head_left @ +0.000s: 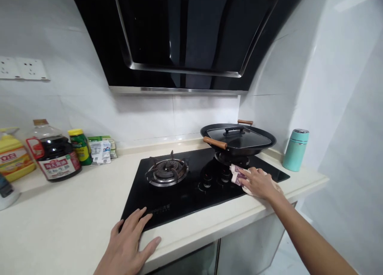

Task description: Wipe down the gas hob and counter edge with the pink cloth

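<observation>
My right hand (pixel 259 182) presses a pale cloth with purple patches (pixel 236 174) flat against the front right of the black gas stove (pixel 191 201). Its fingers lie over the cloth, just right of the two control knobs (pixel 216 178). My left hand (pixel 128 239) rests with spread fingers on the stove's front left corner and the counter beside it, holding nothing. Behind the cloth, a wide black pan with a lid and wooden handles (pixel 239 137) sits on the right burner. The left burner (pixel 168 171) is bare.
A dark range hood (pixel 191 40) hangs low over the stove. On the right of the counter (pixel 74 215) stands a turquoise flask (pixel 296 149). At the left are a soy sauce bottle (pixel 58 157), a green jar with yellow lid (pixel 80 146), packets (pixel 101 149) and a yellow pump bottle (pixel 13 157).
</observation>
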The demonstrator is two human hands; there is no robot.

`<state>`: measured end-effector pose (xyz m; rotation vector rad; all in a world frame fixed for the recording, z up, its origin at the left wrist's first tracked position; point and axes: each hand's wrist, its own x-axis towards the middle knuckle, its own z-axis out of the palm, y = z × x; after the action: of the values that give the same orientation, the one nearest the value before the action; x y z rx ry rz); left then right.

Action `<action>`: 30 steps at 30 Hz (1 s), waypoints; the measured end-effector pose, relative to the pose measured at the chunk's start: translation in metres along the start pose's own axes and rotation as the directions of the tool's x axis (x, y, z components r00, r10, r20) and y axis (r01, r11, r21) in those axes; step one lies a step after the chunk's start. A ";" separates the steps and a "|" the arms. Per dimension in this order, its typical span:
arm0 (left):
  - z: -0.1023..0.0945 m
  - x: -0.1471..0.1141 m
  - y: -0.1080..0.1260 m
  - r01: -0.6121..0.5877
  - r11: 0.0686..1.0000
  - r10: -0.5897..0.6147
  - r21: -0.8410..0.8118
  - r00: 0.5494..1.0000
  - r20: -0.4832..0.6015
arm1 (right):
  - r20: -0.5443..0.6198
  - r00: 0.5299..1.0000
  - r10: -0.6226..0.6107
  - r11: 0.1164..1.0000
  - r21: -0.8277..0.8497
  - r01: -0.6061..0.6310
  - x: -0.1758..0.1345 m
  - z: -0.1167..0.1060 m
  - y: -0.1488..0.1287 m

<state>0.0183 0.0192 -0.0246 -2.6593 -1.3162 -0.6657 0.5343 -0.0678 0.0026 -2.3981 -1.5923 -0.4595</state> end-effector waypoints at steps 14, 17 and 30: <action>-0.006 -0.002 0.006 0.000 0.998 -0.002 -0.059 0.999 -0.036 | 0.048 0.998 0.037 0.993 -0.114 -0.031 0.033 -0.009 -0.055; -0.004 -0.001 0.006 0.003 0.997 -0.006 -0.073 0.999 -0.042 | -0.008 0.998 0.069 0.984 -0.161 -0.069 -0.006 -0.017 -0.060; -0.004 -0.004 0.009 0.000 0.996 -0.004 -0.086 0.999 -0.045 | 0.019 0.918 -0.395 0.912 0.127 0.390 -0.062 -0.050 -0.142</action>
<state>0.0224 0.0096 -0.0216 -2.6928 -1.3078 -0.7948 0.3744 -0.0842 0.0274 -2.0110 -2.0692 -0.3652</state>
